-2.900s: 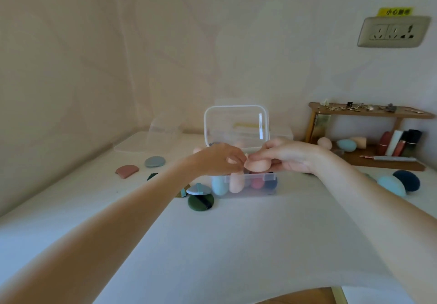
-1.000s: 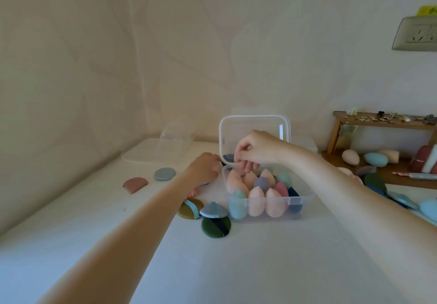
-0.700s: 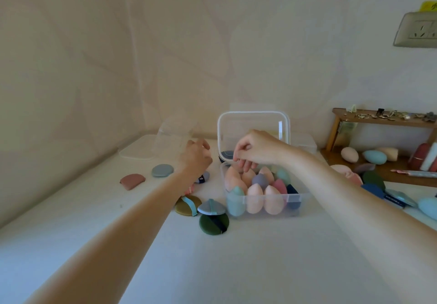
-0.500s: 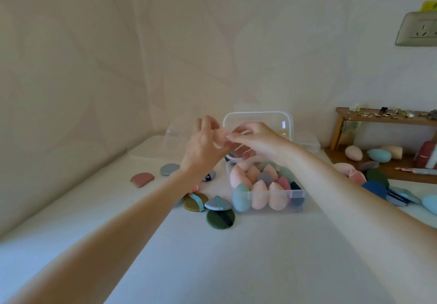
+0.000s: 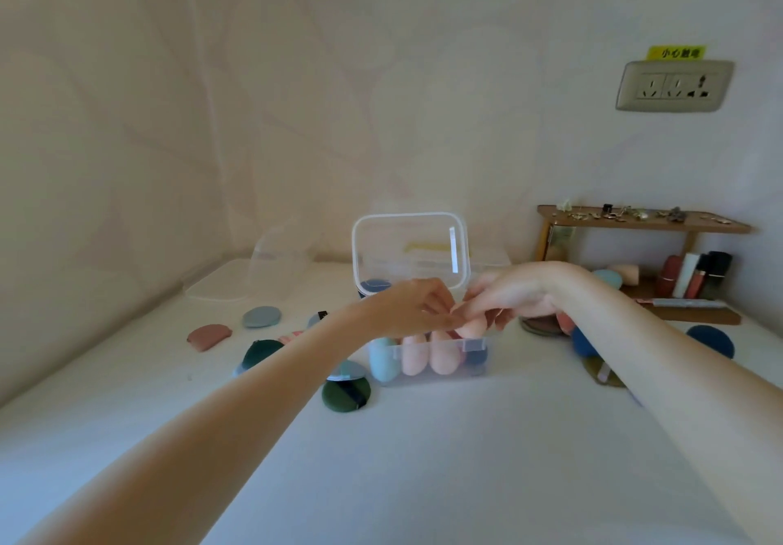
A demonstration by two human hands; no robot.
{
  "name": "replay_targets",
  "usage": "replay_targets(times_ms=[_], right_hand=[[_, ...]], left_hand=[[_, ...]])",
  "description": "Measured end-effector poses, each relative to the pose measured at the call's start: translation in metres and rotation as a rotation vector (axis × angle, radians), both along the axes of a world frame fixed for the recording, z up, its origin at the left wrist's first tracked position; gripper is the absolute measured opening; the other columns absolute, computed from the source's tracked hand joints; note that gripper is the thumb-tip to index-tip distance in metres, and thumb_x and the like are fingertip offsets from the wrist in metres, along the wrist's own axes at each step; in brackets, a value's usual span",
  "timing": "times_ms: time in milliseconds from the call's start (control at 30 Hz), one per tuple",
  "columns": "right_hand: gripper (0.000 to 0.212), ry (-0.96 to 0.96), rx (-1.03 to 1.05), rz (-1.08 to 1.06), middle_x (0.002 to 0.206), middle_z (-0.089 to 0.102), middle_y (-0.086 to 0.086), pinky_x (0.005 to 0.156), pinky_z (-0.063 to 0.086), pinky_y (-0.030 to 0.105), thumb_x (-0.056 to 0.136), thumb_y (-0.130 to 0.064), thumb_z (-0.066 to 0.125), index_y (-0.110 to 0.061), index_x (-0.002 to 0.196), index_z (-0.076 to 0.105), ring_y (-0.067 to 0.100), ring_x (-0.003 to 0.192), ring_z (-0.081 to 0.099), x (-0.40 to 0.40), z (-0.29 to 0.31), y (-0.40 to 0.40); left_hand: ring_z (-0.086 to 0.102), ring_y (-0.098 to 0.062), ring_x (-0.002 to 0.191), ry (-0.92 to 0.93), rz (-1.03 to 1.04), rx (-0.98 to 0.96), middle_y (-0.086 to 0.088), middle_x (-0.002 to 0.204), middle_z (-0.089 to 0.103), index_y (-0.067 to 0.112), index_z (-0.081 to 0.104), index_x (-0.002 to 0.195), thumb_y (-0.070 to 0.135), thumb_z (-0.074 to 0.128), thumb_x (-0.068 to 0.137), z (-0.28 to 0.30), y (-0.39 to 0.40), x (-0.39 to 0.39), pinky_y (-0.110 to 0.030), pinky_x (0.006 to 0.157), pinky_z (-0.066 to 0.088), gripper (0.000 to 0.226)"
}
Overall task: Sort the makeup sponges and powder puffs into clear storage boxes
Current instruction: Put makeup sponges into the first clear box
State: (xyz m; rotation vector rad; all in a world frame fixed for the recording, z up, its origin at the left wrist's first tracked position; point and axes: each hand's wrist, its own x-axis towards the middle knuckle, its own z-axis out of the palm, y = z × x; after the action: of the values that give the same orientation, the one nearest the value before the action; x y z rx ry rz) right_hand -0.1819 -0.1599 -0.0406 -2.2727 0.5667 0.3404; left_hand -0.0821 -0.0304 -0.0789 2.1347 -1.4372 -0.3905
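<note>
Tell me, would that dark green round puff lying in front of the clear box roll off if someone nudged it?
Probably not. The dark green puff lies flat on the white table, so it would likely slide instead. It looks soft and padded, so it's probably light and bendy when lifted. The dark strap across it should give fingers an easy hold.

Clear glossy plastic box (image 5: pixel 428 358) at mid-frame, matt spongy pieces inside. Velvety-looking dark green puff (image 5: pixel 345 394) beside it. Wooden shelf (image 5: pixel 640 222) at right; smooth matt white tabletop (image 5: pixel 423 459).

Both bare forearms stretched forward, left hand (image 5: pixel 417 309) and right hand (image 5: pixel 506 301) meeting fingertip to fingertip, fingers curled.
</note>
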Motion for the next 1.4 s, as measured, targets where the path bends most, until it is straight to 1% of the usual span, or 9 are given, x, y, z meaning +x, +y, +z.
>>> replay_targets(times_ms=[100, 267, 467, 600, 733, 933, 1133, 1267, 1400], right_hand=[[0.014, 0.007, -0.030, 0.026, 0.089, 0.057, 0.004, 0.062, 0.039, 0.017, 0.090, -0.015, 0.061, -0.004, 0.098, 0.064, 0.011, 0.072, 0.049, 0.007, -0.002, -0.003], [0.035, 0.083, -0.097, 0.051, 0.115, 0.061, 0.014, 0.083, 0.052, 0.025, 0.087, 0.001, 0.061, 0.002, 0.122, 0.058, 0.022, 0.099, 0.060, 0.016, 0.000, -0.004], [0.044, 0.279, -0.323, 0.142, 0.111, 0.058, 0.014, 0.083, 0.054, 0.028, 0.080, 0.009, 0.064, 0.003, 0.123, 0.056, 0.019, 0.086, 0.061, 0.033, 0.003, 0.007], [0.027, 0.359, -0.538, 0.215, 0.106, 0.060, 0.009, 0.075, 0.051, 0.025, 0.080, -0.008, 0.069, -0.011, 0.105, 0.059, 0.021, 0.089, 0.060, 0.044, -0.003, 0.010], [0.016, 0.345, -0.612, 0.227, 0.075, 0.053, -0.001, 0.054, 0.045, 0.017, 0.081, -0.017, 0.070, -0.011, 0.089, 0.058, 0.011, 0.060, 0.052, 0.045, -0.013, 0.011], [0.021, 0.302, -0.787, 0.290, 0.071, 0.050, -0.005, 0.069, 0.041, 0.024, 0.086, -0.025, 0.061, -0.019, 0.067, 0.052, 0.018, 0.078, 0.051, 0.043, -0.030, 0.012], [0.019, 0.344, -0.715, 0.195, 0.071, 0.055, -0.003, 0.054, 0.046, 0.018, 0.083, -0.025, 0.064, -0.016, 0.067, 0.058, 0.012, 0.063, 0.055, 0.038, -0.014, 0.016], [0.026, 0.354, -0.565, 0.098, 0.078, 0.061, 0.004, 0.065, 0.055, 0.021, 0.080, -0.018, 0.073, -0.002, 0.100, 0.069, 0.015, 0.067, 0.062, 0.037, 0.006, 0.023], [0.024, -0.003, -0.602, 0.085, 0.073, 0.061, 0.008, 0.067, 0.056, 0.029, 0.085, -0.005, 0.062, -0.016, 0.066, 0.053, 0.020, 0.061, 0.060, 0.037, 0.010, 0.041]], left_hand=[[0.059, -0.008, 0.091, -0.062, -0.030, 0.105, 0.008, 0.119, 0.065, 0.023, 0.045, 0.120, 0.037, 0.059, 0.088, -0.002, 0.004, 0.001, -0.017, 0.073, 0.043, 0.037], [0.059, -0.014, 0.104, -0.073, -0.043, 0.127, 0.005, 0.120, 0.065, 0.025, 0.043, 0.119, 0.032, 0.059, 0.089, -0.004, 0.004, 0.005, -0.027, 0.093, 0.046, 0.034], [0.057, -0.015, 0.094, -0.158, -0.040, 0.155, 0.005, 0.099, 0.062, 0.019, 0.059, 0.109, 0.029, 0.056, 0.090, -0.007, 0.000, 0.006, -0.030, 0.091, 0.046, 0.022], [0.050, -0.010, 0.083, -0.177, -0.020, 0.114, 0.009, 0.091, 0.055, 0.017, 0.062, 0.106, 0.025, 0.053, 0.091, -0.012, 0.000, 0.005, -0.014, 0.069, 0.039, 0.020], [0.048, -0.009, 0.077, -0.180, -0.014, 0.113, 0.014, 0.076, 0.051, 0.017, 0.062, 0.104, 0.025, 0.054, 0.090, -0.013, -0.003, 0.006, -0.013, 0.064, 0.034, 0.018], [0.045, -0.001, 0.067, -0.132, 0.017, 0.109, 0.017, 0.070, 0.048, 0.021, 0.063, 0.096, 0.028, 0.055, 0.088, -0.014, -0.005, 0.005, -0.012, 0.061, 0.033, 0.013], [0.049, -0.014, 0.080, -0.195, 0.034, 0.167, 0.008, 0.087, 0.055, 0.025, 0.058, 0.086, 0.029, 0.051, 0.089, -0.004, -0.001, -0.007, -0.022, 0.072, 0.037, 0.008], [0.049, -0.016, 0.086, -0.230, 0.044, 0.089, 0.007, 0.084, 0.055, 0.020, 0.065, 0.095, 0.027, 0.054, 0.090, -0.003, 0.003, -0.013, -0.020, 0.073, 0.039, 0.014], [0.062, -0.020, 0.102, -0.100, 0.155, -0.204, -0.004, 0.108, 0.068, 0.009, 0.066, 0.104, 0.016, 0.057, 0.090, -0.003, 0.027, -0.007, -0.025, 0.084, 0.046, 0.019]])
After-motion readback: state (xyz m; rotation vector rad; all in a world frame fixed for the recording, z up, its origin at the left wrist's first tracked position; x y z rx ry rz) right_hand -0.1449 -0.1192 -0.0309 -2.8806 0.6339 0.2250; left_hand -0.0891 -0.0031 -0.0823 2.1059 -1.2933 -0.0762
